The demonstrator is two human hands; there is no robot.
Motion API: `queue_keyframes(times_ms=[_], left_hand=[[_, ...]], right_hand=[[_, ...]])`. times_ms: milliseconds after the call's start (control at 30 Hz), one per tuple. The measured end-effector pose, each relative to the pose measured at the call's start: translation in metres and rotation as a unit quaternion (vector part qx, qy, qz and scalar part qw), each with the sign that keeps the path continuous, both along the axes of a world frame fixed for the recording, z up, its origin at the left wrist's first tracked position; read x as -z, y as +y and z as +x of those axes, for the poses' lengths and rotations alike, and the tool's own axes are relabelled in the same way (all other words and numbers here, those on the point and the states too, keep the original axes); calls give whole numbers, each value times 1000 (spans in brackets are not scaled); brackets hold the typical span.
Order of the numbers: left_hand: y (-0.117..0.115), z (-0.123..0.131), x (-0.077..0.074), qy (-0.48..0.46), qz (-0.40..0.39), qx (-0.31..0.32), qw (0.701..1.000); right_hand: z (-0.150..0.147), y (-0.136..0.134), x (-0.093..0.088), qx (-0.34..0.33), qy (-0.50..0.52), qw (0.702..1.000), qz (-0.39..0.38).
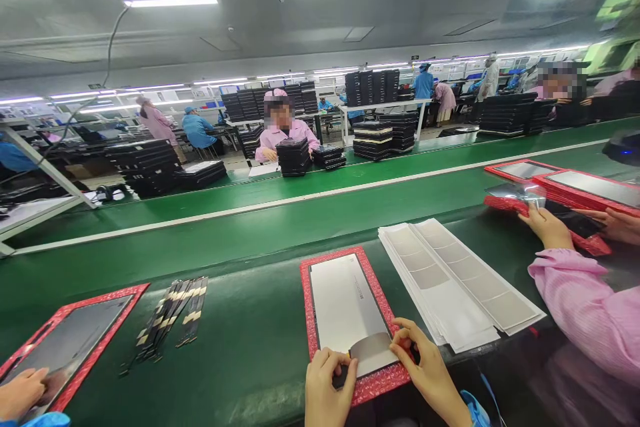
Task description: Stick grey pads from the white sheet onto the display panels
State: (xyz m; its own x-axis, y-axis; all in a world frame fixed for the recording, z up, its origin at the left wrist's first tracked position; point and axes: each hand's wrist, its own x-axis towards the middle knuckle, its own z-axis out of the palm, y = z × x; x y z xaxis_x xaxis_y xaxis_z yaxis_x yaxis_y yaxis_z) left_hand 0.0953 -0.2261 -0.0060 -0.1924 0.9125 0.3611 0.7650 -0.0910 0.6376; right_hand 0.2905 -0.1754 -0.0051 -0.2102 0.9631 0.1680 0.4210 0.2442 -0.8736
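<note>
A flat silver-white panel [340, 300] with a dark border lies on a sheet of red bubble wrap [306, 300] in front of me. Across its near end a grey rectangular sticker [373, 349] is held, bowed slightly upward in the middle. At the sticker's left end, my left hand [330, 383] is closed, thumb and forefinger pinching it. My right hand [425, 363] pinches the right end, over the panel's right edge. To the right lie white backing sheets [455, 280] bearing rows of similar grey stickers, with some places on them bare.
At left, dark flat cables [173, 313] lie beside another panel [85, 327], touched by another person's hand [23, 393]. On the right, a co-worker's hands [550, 227] handle a panel near red-wrapped panels [595, 187]. Beyond the green belt [250, 213] stand black stacks [293, 157].
</note>
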Motion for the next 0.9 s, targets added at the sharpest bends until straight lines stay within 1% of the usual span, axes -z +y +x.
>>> queue_keyframes(times_ms=[333, 400, 533, 633, 700, 767, 833, 900], left_hand=[[-1, 2, 5, 9, 30, -6, 999], [-1, 0, 3, 22, 22, -1, 1000], [-2, -3, -3, 49, -10, 32, 998], [-3, -2, -6, 51, -10, 27, 998], [-3, 0, -5, 46, -1, 11, 999], [-3, 2, -3, 35, 10, 1, 999], [-3, 3, -1, 23, 22, -2, 999], [-1, 4, 3, 12, 36, -5, 999]], right_hand=[[1, -1, 0, -5, -8, 1000, 8], [0, -1, 0, -2, -11, 1000, 13], [0, -1, 2, 1, -35, 999, 35], [4, -2, 4, 9, -86, 993, 83], [7, -3, 3, 27, -136, 980, 140], [7, -6, 3, 55, -193, 955, 219], [-1, -12, 3, 57, -253, 917, 303], [-15, -19, 4, 9, -298, 869, 395]])
